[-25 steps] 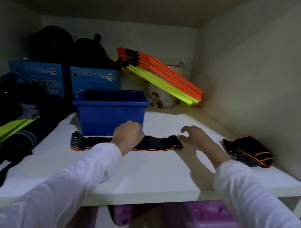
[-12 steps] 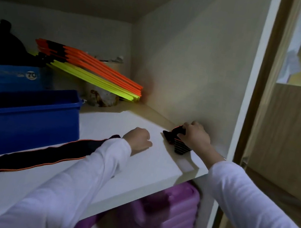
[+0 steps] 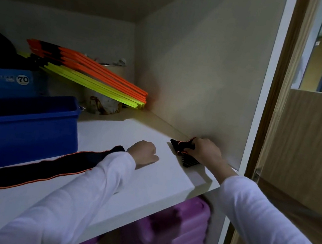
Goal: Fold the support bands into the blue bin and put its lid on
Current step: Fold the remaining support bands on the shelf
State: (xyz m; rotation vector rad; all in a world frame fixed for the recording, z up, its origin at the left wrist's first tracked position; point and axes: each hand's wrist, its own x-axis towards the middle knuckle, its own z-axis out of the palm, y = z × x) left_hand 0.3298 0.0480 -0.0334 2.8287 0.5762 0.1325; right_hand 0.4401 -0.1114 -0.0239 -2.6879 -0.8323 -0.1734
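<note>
Right hand was seen curled around a folded support band, black with orange edging, at the right end of the white shelf, close against the cupboard side wall. Band was gripped, its ribbed end sticking out below the fingers toward the shelf edge

Left hand was rested knuckles-down on the shelf, fingers curled into a loose fist; nothing visibly held in it. A second band was laid out flat along the shelf, its near end hidden behind the left sleeve, far end at the left frame edge

Blue bin was stood on the shelf just behind the flat band, open-topped; its inside was too dark to read

Orange and yellow flat markers were stacked tilted at the back. Purple crates were stowed under the shelf
</note>
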